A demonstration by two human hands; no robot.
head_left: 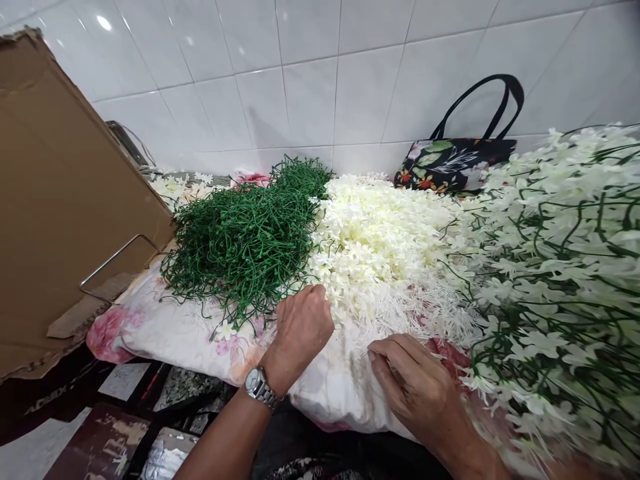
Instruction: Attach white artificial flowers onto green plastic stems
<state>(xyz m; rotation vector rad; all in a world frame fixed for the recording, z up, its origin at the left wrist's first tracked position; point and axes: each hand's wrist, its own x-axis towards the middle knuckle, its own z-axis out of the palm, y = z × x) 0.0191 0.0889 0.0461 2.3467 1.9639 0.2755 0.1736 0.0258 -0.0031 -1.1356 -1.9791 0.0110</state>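
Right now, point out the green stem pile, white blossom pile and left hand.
green stem pile [240, 247], head view, heap's middle
white blossom pile [380, 233], head view, heap's middle
left hand [303, 327], head view, back of hand

No readable text anywhere in view. Wristwatch [257, 385] dial is too small to make out; cardboard box [60, 200] and floral bag [450, 165] carry no legible print. Sheets [123, 381] at bottom left are too blurred to read.

Bright, even light comes from above; a small glare spot sits on the wall tiles [104, 23]. Shadows are soft. The edges bend outward, and the lower right corner is blurred.
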